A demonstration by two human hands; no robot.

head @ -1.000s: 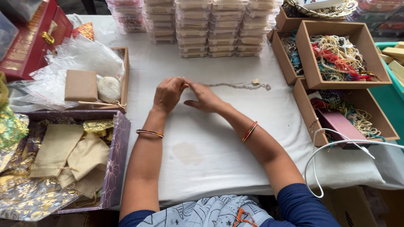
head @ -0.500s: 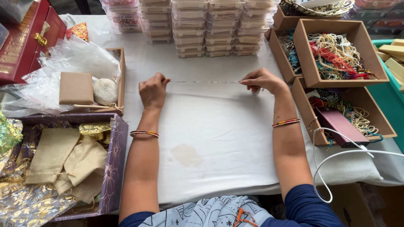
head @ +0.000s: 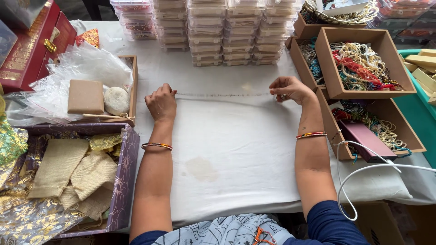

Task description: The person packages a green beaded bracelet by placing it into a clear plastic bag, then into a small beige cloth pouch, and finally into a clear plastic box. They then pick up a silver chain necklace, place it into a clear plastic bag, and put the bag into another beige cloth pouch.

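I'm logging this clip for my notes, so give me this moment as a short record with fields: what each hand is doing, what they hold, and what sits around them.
left hand: fist closed on one end of the thin chain
right hand: pinches the other end
thin chain: stretched straight between the hands, just over the white cloth
behind: stacks of clear plastic boxes
right side: cardboard trays of beaded strings; dark red flat case with a white cable
left side: purple box of burlap pouches
wrists: striped bangle on each
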